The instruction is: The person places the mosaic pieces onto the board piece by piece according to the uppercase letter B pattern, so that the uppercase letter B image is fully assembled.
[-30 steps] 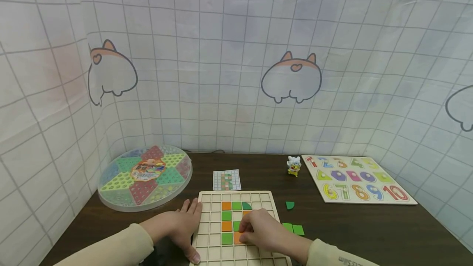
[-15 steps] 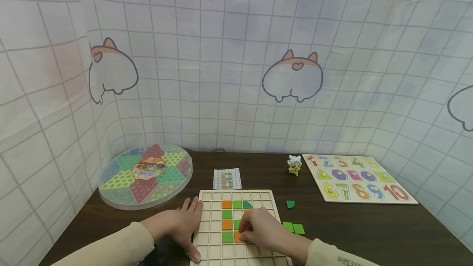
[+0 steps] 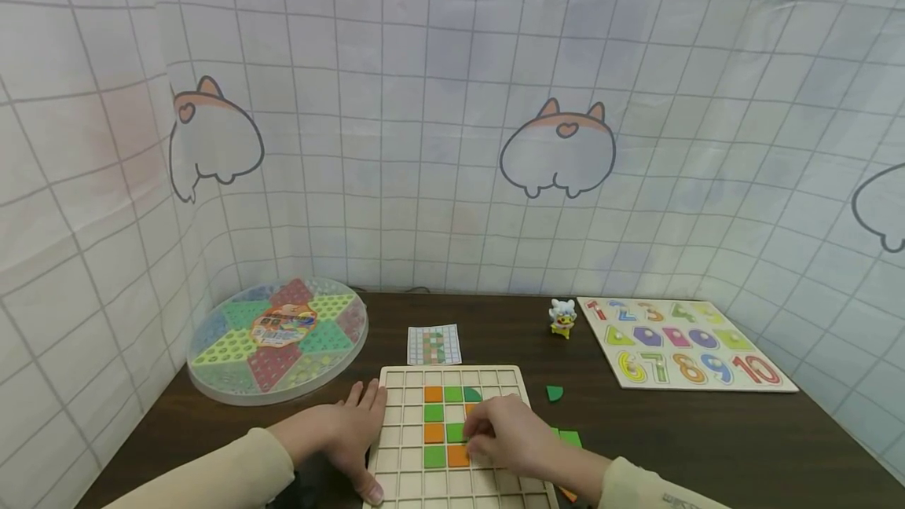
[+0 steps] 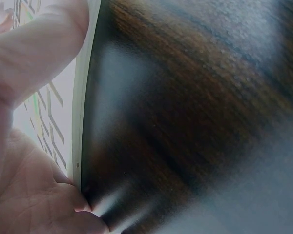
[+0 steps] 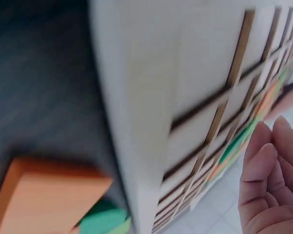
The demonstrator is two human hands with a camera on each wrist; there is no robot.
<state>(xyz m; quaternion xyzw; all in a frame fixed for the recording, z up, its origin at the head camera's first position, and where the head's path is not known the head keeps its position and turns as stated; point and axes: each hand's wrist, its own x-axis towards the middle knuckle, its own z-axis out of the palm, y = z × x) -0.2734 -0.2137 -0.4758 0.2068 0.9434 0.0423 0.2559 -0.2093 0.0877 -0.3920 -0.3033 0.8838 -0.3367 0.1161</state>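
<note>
A pale wooden grid board [image 3: 399,485] bears several orange and green square tiles, plus a dark green quarter-round tile [image 3: 471,394] in its top row. My left hand [image 3: 353,426] rests along the board's left edge, fingers spread and thumb reaching onto the frame. In the left wrist view the thumb [image 4: 44,44] lies over that edge. My right hand [image 3: 512,434] hovers over the right half of the board, fingers bent, beside an orange tile [image 3: 458,456] in its cell. Its fingertips [image 5: 266,151] are near each other in the right wrist view, with no tile visible between them. This hand hides some cells.
Green tiles [image 3: 569,438] and a dark green quarter-round piece [image 3: 555,393] lie right of the board. A pattern card [image 3: 434,345] sits behind it. Around stand a round star-patterned game board [image 3: 279,340], a small figurine [image 3: 562,318] and a number puzzle [image 3: 686,344].
My right hand has let go of the orange tile and shifted slightly right and up, showing the tile whole in its cell. My left hand has stayed at the board's edge.
</note>
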